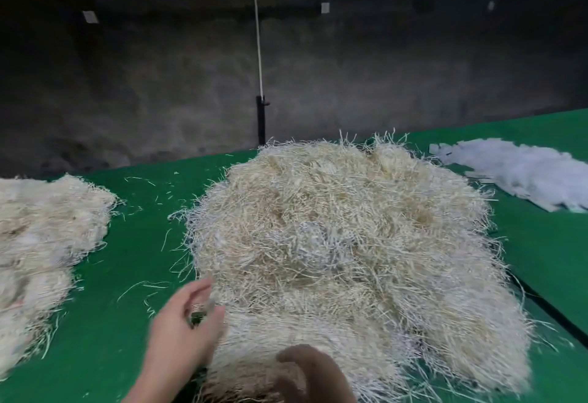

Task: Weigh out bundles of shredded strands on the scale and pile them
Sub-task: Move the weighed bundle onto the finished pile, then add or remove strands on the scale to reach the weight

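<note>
The fingers [203, 291] of the left hand [181, 332] are loosely curled, thumb and forefinger set narrowly around a thin pinch of strands at the near left fringe of the big heap, though motion blur keeps me from telling how firmly they grip. The green table [133, 275] carries everything, its far edge running up toward the right against a dark, mottled wall [127, 84]. The large heap of shredded strands [350, 243], pale straw-coloured with greyer patches, fills the middle of the surface and reaches right to the near edge. A second pile of the same strands [41, 237] lies along the left edge, apart from the big heap with a strip of bare green between them. Toward the far right corner rests a flatter spread of white shredded pieces [521, 173], just beside the big heap's far right fringe. A black post [261, 122] stands behind the far edge, with a white cord [257, 27] rising from its top. The right hand [315, 374] sits low at the near edge on top of the big heap, dark and blurred; I cannot tell whether its fingers are spread or closed. Loose stray strands [143, 288] are scattered on the green between the two straw-coloured piles.
</note>
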`<state>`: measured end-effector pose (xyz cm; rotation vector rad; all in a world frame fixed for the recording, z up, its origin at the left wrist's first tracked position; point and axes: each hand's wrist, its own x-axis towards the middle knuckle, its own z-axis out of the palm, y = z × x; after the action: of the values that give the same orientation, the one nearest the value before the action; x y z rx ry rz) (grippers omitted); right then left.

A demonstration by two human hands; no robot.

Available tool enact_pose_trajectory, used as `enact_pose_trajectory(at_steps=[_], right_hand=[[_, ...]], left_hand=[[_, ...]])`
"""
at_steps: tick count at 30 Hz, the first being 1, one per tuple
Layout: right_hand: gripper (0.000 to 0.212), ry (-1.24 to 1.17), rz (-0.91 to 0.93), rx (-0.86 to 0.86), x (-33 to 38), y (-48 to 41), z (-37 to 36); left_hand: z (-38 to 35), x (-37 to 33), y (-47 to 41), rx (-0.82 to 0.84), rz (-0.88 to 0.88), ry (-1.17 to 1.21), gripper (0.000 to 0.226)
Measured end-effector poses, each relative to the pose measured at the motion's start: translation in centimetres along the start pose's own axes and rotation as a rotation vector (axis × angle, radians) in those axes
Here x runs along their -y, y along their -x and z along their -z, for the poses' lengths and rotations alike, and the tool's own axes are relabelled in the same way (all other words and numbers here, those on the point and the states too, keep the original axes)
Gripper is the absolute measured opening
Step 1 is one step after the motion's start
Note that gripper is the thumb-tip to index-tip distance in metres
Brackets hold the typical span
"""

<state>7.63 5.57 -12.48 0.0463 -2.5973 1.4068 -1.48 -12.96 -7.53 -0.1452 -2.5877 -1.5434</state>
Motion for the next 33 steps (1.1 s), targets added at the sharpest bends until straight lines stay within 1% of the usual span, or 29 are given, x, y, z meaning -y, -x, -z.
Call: enact_pose_trajectory(at_steps=[1,2,3,4,5,6,7,8,9,10,11,12,13,14,15,16,17,18,19,21,22,23,25,26,27,28,30,32,33], right_hand=[[0.023,-0.022,0.01,-0.116,-1.1,0.3,0.9],[0.023,-0.006,-0.003,-0.136,-2.1,0.3,2.0],[0.026,0.035,-0.004,-0.116,-2.3,0.2,3.1],[0.03,0.111,0.004,-0.043,-2.5,0.2,4.3],[0.033,0.142,-0.034,-0.013,-2.9,-0.1,5.6],[0.034,0.138,-0.067,-0.016,-3.3,-0.5,6.9],[0.033,0.116,-0.099,-0.043,-3.5,-0.8,7.9],[0.032,0.072,-0.109,-0.092,-3.4,-1.0,8.9],[0.033,0.026,-0.115,-0.124,-3.5,-1.2,9.9],[0.036,-0.008,-0.102,-0.143,-3.6,-1.5,11.0],[0.039,-0.029,-0.091,-0.139,-3.8,-1.9,11.9],[0.043,-0.054,-0.081,-0.136,-4.0,-2.4,12.7],[0.047,-0.079,-0.065,-0.141,-4.0,-3.1,13.6],[0.052,-0.101,-0.056,-0.141,-4.0,-3.9,14.3],[0.058,-0.106,-0.045,-0.138,-3.8,-4.9,14.9],[0.065,-0.102,-0.018,-0.111,-3.4,-6.1,15.2],[0.071,-0.079,0.047,-0.074,-2.9,-7.5,15.3],[0.078,-0.06,0.13,-0.022,-2.2,-8.9,15.1],[0.085,-0.029,0.208,0.029,-1.5,-10.4,14.6],[0.097,0.104,0.274,0.096,-1.1,-13.1,13.5],[0.099,0.223,0.255,0.113,-1.8,-14.4,13.2],[0.098,0.367,0.203,0.133,-3.1,-15.3,13.2],[0.097,0.62,0.069,0.188,-5.9,-16.2,14.1],[0.098,0.677,0.013,0.205,-6.9,-16.4,14.8],[0.097,0.688,-0.023,0.213,-7.4,-16.5,15.5],[0.094,0.664,-0.036,0.209,-7.2,-16.7,16.1],[0.085,0.631,0.007,0.14,-5.5,-16.8,16.8],[0.076,0.68,0.152,-0.062,-3.3,-16.3,16.3],[0.075,0.65,0.251,-0.14,-2.0,-15.9,15.7]], left_hand=[[-2.3,-0.9,0.1,0.031,-0.018,-0.06,0.077],[-4.6,-1.8,-0.3,0.03,-0.057,-0.161,0.101],[-6.7,-2.5,-1.0,0.008,-0.139,-0.292,0.12],[-8.6,-3.4,-1.5,0.023,-0.237,-0.436,0.132],[-10.4,-4.1,-2.1,0.028,-0.315,-0.516,0.138],[-11.9,-4.7,-3.0,0.037,-0.342,-0.56,0.14],[-13.1,-5.3,-4.0,0.052,-0.326,-0.604,0.141],[-14.1,-5.9,-5.0,0.067,-0.266,-0.629,0.14],[-14.9,-6.3,-5.8,0.059,-0.183,-0.619,0.134],[-15.3,-6.8,-6.3,0.051,-0.082,-0.57,0.119],[-15.3,-7.2,-6.8,0.064,0.025,-0.431,0.096],[-15.0,-7.8,-7.1,0.115,0.142,-0.289,0.069],[-14.6,-7.9,-7.5,0.139,0.219,-0.163,0.052],[-13.9,-8.2,-7.8,0.141,0.274,-0.077,0.051],[-13.1,-8.6,-7.9,0.135,0.311,-0.052,0.061],[-12.2,-9.2,-8.0,0.131,0.327,-0.024,0.073],[-11.5,-9.9,-8.0,0.113,0.303,0.008,0.079],[-10.8,-10.7,-8.0,0.093,0.286,0.053,0.078],[-10.4,-11.5,-8.1,0.084,0.273,0.098,0.069],[-9.2,-13.7,-8.0,0.074,0.262,0.21,0.035],[-8.6,-14.9,-7.9,0.058,0.265,0.277,0.022],[-8.2,-15.7,-8.1,0.04,0.258,0.318,0.016],[-7.5,-16.5,-8.4,0.01,0.256,0.346,0.015],[-7.1,-16.6,-8.6,-0.002,0.261,0.352,0.018],[-6.8,-16.6,-8.8,-0.024,0.27,0.364,0.027],[-6.4,-16.6,-9.0,-0.047,0.272,0.389,0.03],[-5.6,-17.0,-9.4,-0.082,0.23,0.461,0.02],[-4.8,-17.7,-9.6,-0.13,0.205,0.519,0.012],[-4.6,-18.0,-9.7,-0.148,0.202,0.543,0.013]])
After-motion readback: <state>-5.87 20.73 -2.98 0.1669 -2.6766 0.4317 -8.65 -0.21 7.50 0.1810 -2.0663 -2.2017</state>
